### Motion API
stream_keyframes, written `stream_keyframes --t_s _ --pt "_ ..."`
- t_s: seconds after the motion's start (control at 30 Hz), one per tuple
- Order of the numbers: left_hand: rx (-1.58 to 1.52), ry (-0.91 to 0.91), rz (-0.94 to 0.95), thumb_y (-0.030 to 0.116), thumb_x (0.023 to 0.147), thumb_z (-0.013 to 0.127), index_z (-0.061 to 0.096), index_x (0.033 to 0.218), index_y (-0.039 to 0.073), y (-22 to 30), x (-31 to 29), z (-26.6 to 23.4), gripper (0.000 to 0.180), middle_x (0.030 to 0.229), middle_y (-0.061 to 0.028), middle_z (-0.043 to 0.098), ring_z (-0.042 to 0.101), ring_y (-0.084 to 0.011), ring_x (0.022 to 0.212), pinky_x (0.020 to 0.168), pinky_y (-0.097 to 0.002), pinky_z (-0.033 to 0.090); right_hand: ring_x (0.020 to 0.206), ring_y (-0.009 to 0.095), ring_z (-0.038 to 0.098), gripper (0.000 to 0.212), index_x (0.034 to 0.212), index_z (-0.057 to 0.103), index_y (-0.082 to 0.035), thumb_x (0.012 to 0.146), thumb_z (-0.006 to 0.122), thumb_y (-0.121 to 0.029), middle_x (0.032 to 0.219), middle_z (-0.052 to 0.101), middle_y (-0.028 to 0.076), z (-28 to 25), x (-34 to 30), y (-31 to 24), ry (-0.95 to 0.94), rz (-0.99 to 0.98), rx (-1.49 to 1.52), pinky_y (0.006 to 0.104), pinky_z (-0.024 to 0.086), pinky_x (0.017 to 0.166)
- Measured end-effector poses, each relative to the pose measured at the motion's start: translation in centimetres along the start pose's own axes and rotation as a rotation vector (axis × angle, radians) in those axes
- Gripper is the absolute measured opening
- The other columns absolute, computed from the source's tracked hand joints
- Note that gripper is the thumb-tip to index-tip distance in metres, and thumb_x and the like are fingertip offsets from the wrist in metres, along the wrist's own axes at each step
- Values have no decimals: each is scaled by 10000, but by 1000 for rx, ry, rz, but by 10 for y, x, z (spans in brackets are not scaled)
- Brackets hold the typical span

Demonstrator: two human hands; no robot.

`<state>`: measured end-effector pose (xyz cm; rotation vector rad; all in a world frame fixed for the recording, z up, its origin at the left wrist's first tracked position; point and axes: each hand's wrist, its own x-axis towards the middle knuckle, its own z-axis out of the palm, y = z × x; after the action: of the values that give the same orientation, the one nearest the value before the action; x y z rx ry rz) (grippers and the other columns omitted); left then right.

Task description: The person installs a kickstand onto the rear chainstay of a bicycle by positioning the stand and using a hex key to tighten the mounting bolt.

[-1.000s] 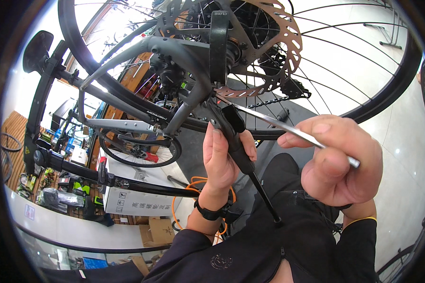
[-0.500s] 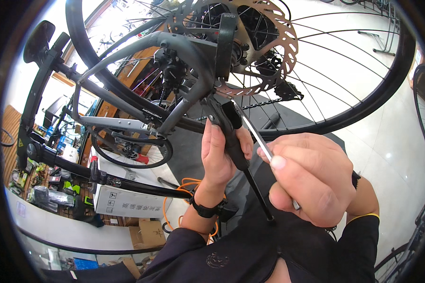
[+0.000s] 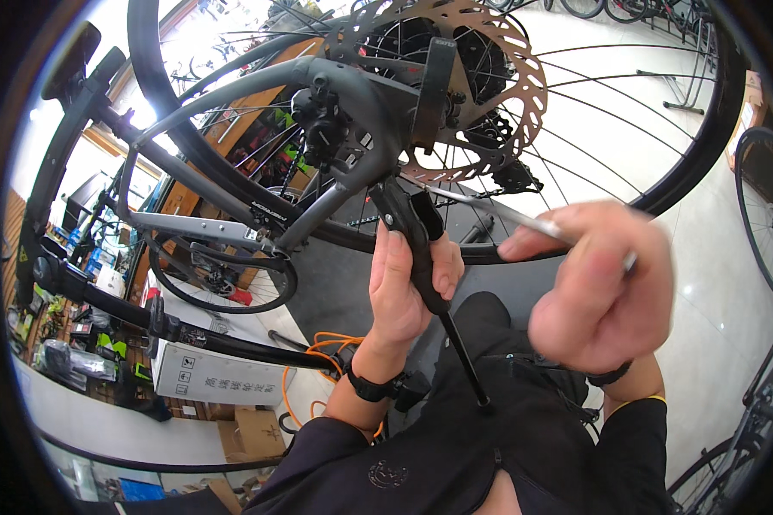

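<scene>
A black kickstand (image 3: 410, 230) sits at the rear corner of the grey bicycle frame (image 3: 322, 193). Its thin leg points down toward my shirt. My left hand (image 3: 401, 287) is wrapped round the kickstand's upper body, thumb on one side and fingers on the other. In my right hand (image 3: 605, 287), blurred by motion, is a slim silver hex key (image 3: 507, 213). The key's far end reaches the top of the kickstand by the frame; whether it sits in a bolt is hidden. Just above are the brake rotor (image 3: 524, 107) and a dark lever (image 3: 435, 94).
The rear wheel's tyre (image 3: 661, 184) arcs across the top and right. A black repair stand (image 3: 103, 296) runs down the left. An orange cable (image 3: 322, 352), a white box (image 3: 223, 375) and a cardboard box (image 3: 258, 433) lie left of my arm. Another bicycle (image 3: 734, 446) stands lower right.
My right hand has swung up and to the right, turning the hex key to a flatter angle. My left hand keeps its hold on the kickstand. The whole view has shifted slightly.
</scene>
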<state>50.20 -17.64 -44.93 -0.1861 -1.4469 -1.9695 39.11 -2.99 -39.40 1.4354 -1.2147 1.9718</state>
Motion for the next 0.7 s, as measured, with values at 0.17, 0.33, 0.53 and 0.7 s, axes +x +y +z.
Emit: stream_keyframes --t_s 0.17,0.33,0.53,0.7 --pt "-11 2 4 352 1052 290 433 1100 55 -2 0 1 334 620 -55 478 426 -127 517 521 -262 373 570 200 630 249 1014 480 48 1020 378 -179 747 591 149 3 -2 0 59 95 48 280 519 556" --pt "3 -39 -12 351 1052 288 431 1113 54 -1 1 -2 335 619 -55 484 435 -126 519 523 -264 378 628 237 663 248 1040 444 41 1026 362 -193 861 594 179 -5 -13 5 -98 -48 -49 340 576 587" --pt "-7 -65 9 346 1052 288 418 1135 62 -3 0 -7 324 623 -54 488 440 -127 517 530 -267 379 550 167 619 304 937 564 52 1027 409 -194 690 617 122 -1 30 21 181 420 214 252 519 514" --pt "38 -72 1 359 1050 284 434 1147 76 0 2 -7 335 631 -45 490 445 -128 524 537 -267 375 498 113 586 272 943 622 15 1013 485 -209 660 638 74 -8 47 54 143 498 343 206 487 481"
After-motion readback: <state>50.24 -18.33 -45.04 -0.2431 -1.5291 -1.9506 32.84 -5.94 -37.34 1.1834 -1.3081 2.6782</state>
